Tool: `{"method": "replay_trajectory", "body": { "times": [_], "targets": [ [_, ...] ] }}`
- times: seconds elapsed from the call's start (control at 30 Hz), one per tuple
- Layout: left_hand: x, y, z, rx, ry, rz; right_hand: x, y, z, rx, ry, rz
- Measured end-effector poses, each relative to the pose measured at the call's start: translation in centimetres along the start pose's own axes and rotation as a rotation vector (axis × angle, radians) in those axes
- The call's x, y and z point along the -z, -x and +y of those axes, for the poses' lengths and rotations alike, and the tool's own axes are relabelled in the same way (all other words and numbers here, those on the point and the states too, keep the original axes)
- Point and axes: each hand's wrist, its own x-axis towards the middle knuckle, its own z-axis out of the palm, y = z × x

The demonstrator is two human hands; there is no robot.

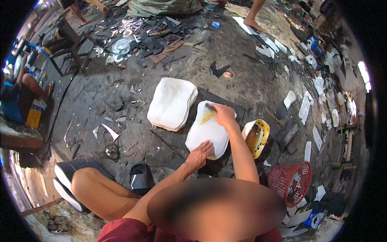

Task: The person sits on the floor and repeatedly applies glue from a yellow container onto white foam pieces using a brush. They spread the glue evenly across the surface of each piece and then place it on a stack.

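Sheet (207,132) white, round-cornered, yellow smear (207,117) toward far end, lying between stack (171,103) and tub (265,139). Our left hand (199,155) flat on near edge, fingers extended; our right hand (224,115) grips dark tool (210,107).

Materials and finish: mainly matt and dry, with localised wet gloss.
Top sheet (205,135) on the dark board (234,107): smooth, matt, paper-like, bearing a wet-looking yellow smear (207,117). White stack (171,101) by the board's left edge: likewise matt. Tub (264,139) off its right edge: smooth plastic, glossy brown contents (254,137). Red basket (283,181) off its near right corner: perforated plastic. Floor (258,86): rough, dull, stained.
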Motion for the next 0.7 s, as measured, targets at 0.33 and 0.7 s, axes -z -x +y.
{"method": "replay_trajectory", "body": {
  "times": [0.33, 0.7],
  "targets": [
    [-3.0, 3.2, 5.6, 0.142, 0.194, -0.406, -6.5, 12.1, -10.0, 0.314, 0.084, -0.118],
    [-2.8, 0.7, 2.6, 0.076, -0.017, 0.217, 9.9, 11.8, -5.9, 0.209, -0.528, 0.447]
  ]
}}
